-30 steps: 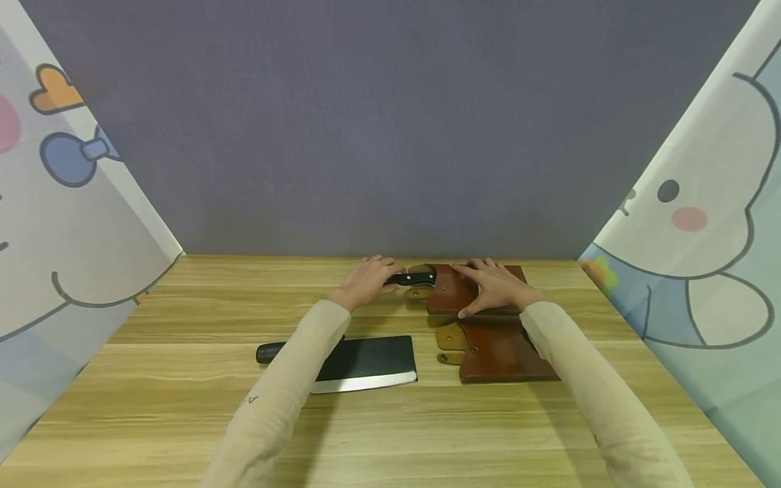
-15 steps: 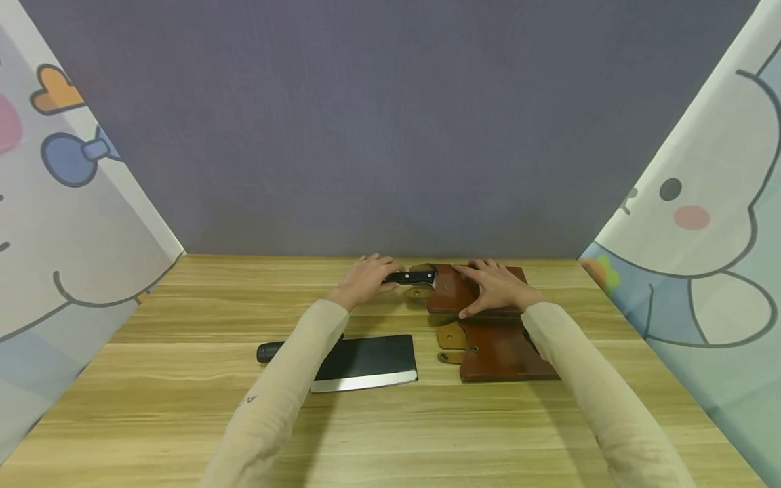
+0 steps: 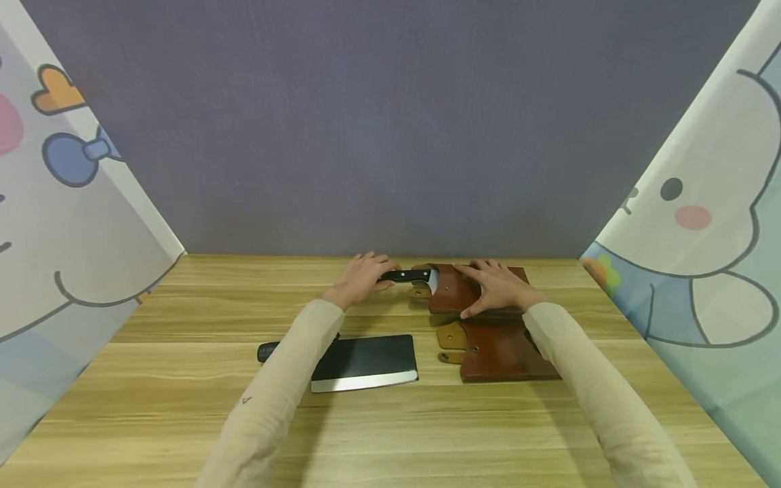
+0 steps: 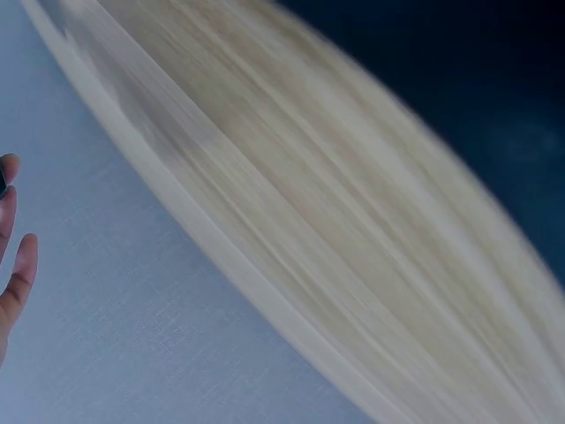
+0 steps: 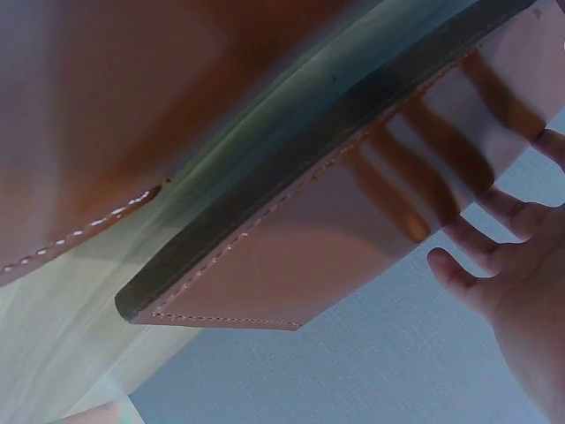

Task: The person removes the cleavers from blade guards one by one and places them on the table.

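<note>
At the far side of the wooden table [image 3: 183, 407], my left hand [image 3: 361, 276] grips the black handle of a knife [image 3: 407, 275] whose blade sits mostly inside a brown leather sheath [image 3: 454, 293]; a sliver of bright blade shows at the sheath mouth. My right hand [image 3: 497, 288] lies flat on that sheath, fingers spread, pressing it down. The right wrist view shows the sheath's stitched edge [image 5: 265, 291] close up with my fingertips [image 5: 494, 265] against it. In the left wrist view only fingertips [image 4: 13, 265] and blurred table edge show.
A black cleaver [image 3: 360, 362] lies on the table near my left forearm, handle to the left. A second brown leather sheath [image 3: 500, 352] lies just in front of the first. Cartoon-print panels stand at both sides, a grey wall behind.
The knife handle has slid slightly left with my left hand, and a bit of bright blade now shows at the sheath mouth. The right hand stays on the sheath.
</note>
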Motion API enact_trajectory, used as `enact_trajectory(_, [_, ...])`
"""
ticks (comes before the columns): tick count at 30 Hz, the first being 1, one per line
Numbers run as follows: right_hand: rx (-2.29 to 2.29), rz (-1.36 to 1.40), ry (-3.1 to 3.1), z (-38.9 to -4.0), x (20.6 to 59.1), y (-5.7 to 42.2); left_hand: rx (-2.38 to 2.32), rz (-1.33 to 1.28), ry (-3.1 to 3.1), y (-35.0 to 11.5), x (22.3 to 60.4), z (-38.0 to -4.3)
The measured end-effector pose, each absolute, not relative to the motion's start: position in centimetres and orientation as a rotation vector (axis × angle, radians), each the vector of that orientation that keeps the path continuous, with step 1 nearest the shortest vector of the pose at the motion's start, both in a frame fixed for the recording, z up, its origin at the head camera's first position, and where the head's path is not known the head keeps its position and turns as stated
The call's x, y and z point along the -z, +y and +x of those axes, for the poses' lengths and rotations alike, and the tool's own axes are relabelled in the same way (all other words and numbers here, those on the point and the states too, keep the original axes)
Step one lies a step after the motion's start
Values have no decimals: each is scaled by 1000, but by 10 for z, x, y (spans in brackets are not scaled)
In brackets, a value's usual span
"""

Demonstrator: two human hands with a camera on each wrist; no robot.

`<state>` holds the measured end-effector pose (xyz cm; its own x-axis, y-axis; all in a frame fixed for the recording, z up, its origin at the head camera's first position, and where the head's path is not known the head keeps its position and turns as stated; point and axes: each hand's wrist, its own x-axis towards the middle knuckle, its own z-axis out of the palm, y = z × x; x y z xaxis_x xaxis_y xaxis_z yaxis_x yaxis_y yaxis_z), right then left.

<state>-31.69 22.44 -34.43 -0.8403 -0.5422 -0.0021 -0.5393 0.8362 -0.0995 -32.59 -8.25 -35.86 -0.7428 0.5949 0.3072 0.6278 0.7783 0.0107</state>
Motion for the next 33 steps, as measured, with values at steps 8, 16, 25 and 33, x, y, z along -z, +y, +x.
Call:
enact_trajectory(8, [147, -887, 2984, -317, 344, 224, 158, -945, -2679, -87, 357, -324])
enact_trajectory(16, [151, -883, 2980, -316, 341, 222, 158, -937, -2663, -92, 359, -325])
enact_trajectory(25, [133, -888, 2979, -316, 340, 222, 190, -929, -2669, -96, 357, -326])
enact_trajectory(33, [125, -887, 2965, -315, 339, 224, 160, -918, -2655, -101, 357, -326])
